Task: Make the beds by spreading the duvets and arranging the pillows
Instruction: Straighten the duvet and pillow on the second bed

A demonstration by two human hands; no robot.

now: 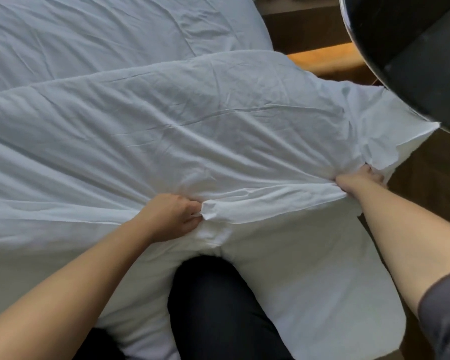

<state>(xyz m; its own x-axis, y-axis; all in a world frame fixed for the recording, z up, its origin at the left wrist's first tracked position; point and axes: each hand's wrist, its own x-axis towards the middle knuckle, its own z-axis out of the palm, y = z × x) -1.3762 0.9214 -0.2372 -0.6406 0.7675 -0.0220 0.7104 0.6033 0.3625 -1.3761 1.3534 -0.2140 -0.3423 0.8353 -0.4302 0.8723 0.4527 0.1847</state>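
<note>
White duvet [205,131], creased, spread over the bed and filling most of the view, with a thick folded-over layer lying across a flatter white stretch further back. Near edge pulled up into a taut ridge between two hands, the rest hanging down over the bedside in front. Left hand [172,216] near the middle of that edge, fingers curled tight round a small bunched fold of the cloth. Right hand [361,178] well apart, out toward the duvet's right corner, fingers buried in gathered fabric and clenched on it, loose corner flaring just beyond. Both forearms bare, a grey sleeve [444,323] at the right elbow. Knee [218,307] in dark trousers pressed into the hanging duvet at the bottom centre. Wooden ledge [327,61] beyond the bed's right edge, dark wooden floor [426,183] below it, blurred black object [413,48] in the top right corner.
</note>
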